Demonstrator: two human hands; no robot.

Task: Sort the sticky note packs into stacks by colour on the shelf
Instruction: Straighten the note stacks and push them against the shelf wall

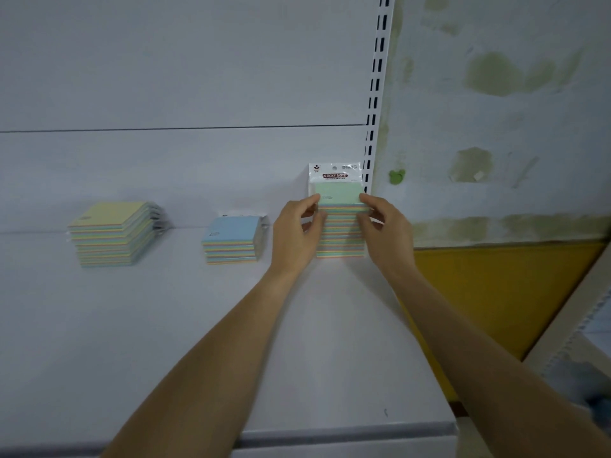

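Observation:
Three stacks of sticky note packs stand on the white shelf (165,325). A yellow-topped stack (112,233) is at the left, a short blue-topped stack (231,241) in the middle, and a tall green-topped stack (340,233) at the right by the back panel. The top green pack (337,193) shows its "STICKY NOTE" header card. My left hand (297,233) grips the green stack's left side near the top. My right hand (385,226) grips its right side, with the thumb on the top pack's corner.
A slotted white upright (375,94) runs up the back panel just right of the green stack. Beyond it lie a stained wall, a yellow panel (496,292) and a small green clip (396,176). The shelf's front lip (330,438) is near me.

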